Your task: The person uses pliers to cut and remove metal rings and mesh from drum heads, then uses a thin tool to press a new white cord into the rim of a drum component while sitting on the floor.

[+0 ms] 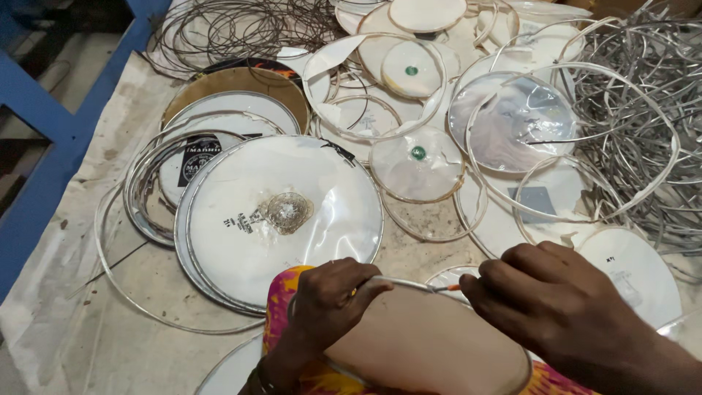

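A small round drumhead (431,344) with a tan skin and a metal hoop rests on my lap at the bottom centre. My left hand (325,307) grips its hoop at the upper left edge. At the hoop's top right, my right hand (556,303) pinches a thin orange-tipped tool (451,288), its point touching the rim. A bright pink and yellow cloth (281,303) lies under the drumhead.
A large white drumhead (281,219) with a worn centre lies just beyond my hands. Several smaller drumheads and loose hoops (420,164) cover the table. Tangled metal rings (643,95) pile at the right, dark wire hoops (241,29) at the back. A blue frame (51,139) runs along the left.
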